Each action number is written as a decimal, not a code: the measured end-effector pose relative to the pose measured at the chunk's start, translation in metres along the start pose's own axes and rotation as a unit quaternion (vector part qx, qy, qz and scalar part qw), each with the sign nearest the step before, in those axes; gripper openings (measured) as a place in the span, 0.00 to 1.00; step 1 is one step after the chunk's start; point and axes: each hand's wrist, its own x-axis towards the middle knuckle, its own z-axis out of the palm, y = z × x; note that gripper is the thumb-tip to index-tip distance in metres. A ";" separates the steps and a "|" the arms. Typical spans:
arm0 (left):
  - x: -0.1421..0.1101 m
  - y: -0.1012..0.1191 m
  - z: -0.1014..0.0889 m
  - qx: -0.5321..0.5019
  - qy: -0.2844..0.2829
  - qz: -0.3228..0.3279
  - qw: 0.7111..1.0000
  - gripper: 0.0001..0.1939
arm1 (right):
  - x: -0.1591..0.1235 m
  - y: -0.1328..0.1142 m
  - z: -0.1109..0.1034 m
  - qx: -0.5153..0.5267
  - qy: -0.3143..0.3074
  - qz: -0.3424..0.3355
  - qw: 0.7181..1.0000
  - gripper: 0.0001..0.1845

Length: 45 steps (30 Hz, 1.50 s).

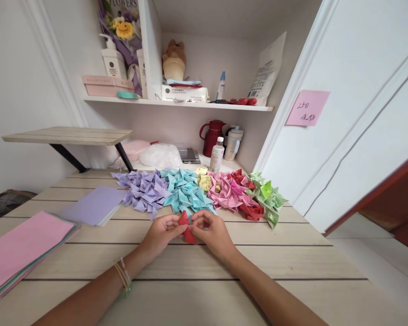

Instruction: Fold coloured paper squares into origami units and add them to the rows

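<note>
A small red folded paper is pinched between my two hands above the front of the wooden table. My left hand grips its left side with thumb and fingers. From the right, my right hand pinches the same paper with its fingertips. Just beyond the hands lie heaps of folded paper pieces: purple, light blue, yellow, pink and green. Some red folded pieces sit among the pink and green ones.
Stacks of pink paper and purple paper lie at the left. A small raised wooden shelf stands behind them. At the back are a clear bottle, a dark red jug and a tumbler.
</note>
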 end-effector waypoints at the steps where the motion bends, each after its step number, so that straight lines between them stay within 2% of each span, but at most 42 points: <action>1: 0.000 0.000 0.000 0.000 0.000 -0.004 1.000 0.13 | 0.000 -0.001 0.000 -0.006 0.007 -0.019 1.000 0.10; 6: -0.002 0.002 -0.001 -0.016 -0.005 -0.025 1.000 0.15 | -0.001 -0.001 -0.001 -0.048 0.007 -0.093 0.994 0.13; 9: -0.002 0.000 -0.001 -0.039 -0.005 -0.036 0.999 0.15 | -0.001 -0.001 -0.002 -0.099 0.009 -0.126 0.987 0.10; 13: -0.001 -0.003 -0.002 -0.094 -0.028 -0.035 0.995 0.15 | -0.002 -0.005 -0.004 -0.125 0.003 -0.132 0.983 0.08; 20: -0.003 0.001 -0.004 -0.149 -0.107 -0.038 0.982 0.16 | -0.004 -0.019 -0.011 -0.164 -0.025 -0.187 0.968 0.16; 26: -0.003 0.001 -0.004 -0.165 -0.108 -0.036 0.980 0.16 | -0.004 -0.017 -0.013 -0.177 -0.012 -0.208 0.962 0.10; 31: -0.003 -0.001 -0.004 -0.151 -0.087 -0.029 0.984 0.17 | -0.002 -0.013 -0.012 -0.160 0.001 -0.175 0.972 0.05; 35: -0.001 -0.003 -0.003 -0.112 -0.066 -0.008 0.991 0.17 | -0.002 -0.012 -0.008 -0.131 0.006 -0.123 0.984 0.03; 41: -0.001 -0.002 0.003 -0.062 -0.021 0.017 0.998 0.21 | -0.001 -0.006 -0.001 -0.038 -0.009 -0.046 0.998 0.07; 45: -0.003 0.002 0.006 -0.031 0.003 0.019 0.999 0.16 | -0.001 -0.002 0.000 0.026 -0.033 -0.006 0.999 0.12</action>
